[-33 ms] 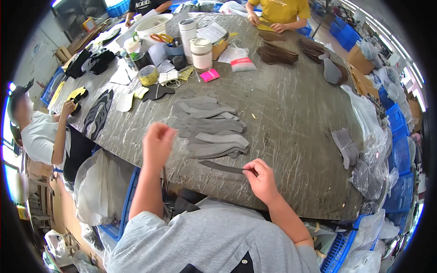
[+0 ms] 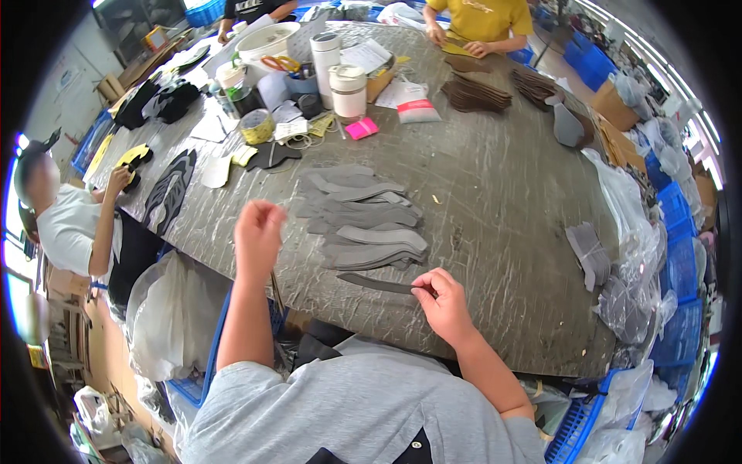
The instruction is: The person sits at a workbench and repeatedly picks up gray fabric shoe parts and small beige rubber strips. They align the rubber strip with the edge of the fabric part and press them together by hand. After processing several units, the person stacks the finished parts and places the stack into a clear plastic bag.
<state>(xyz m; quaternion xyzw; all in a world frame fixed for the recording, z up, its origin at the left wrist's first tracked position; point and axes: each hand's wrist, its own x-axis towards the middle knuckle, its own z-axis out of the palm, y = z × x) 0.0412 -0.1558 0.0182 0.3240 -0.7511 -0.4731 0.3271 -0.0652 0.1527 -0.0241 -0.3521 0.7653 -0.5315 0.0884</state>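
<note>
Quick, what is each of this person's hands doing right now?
Left hand: raised, fingers pinched together; what it holds cannot be told.
Right hand: closed, pinching a dark grey strip.

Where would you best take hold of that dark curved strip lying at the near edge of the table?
Probably at its right tip, coming from the right. The dark strip lies flat on the table, long and thin, and that end is free beside the grey pieces. The right hand already pinches there with its fingers.

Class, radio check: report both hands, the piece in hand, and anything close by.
Right hand pinches dark strip flat on table. Left hand raised, closed; contents unclear. Grey pieces fanned just beyond strip.
</note>
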